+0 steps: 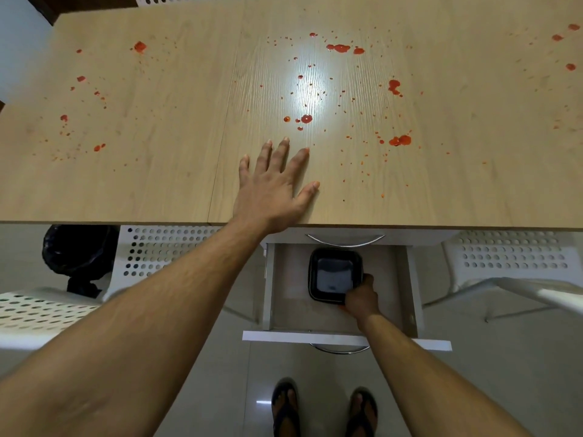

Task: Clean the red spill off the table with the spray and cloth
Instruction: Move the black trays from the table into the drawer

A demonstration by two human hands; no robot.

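Fingers (285, 149) of left hand (271, 187) lay flat on pale wood table (142, 184); right hand (362, 299) gripped black square container (334, 274) in drawer (407, 279); red spill (342, 48) untouched, no spray or cloth seen.

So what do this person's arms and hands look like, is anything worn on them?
Both forearms are bare right up to the frame edge, with no sleeves in view. The left hand and right hand carry no gloves, and no watch or bracelet shows on either wrist. No rings are visible.

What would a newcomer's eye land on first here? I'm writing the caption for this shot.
First, the red splatters strewn across the pale wooden table, left to right. Then the left hand lying flat near the table's front edge, and below it the right hand gripping a black square container in the open drawer.
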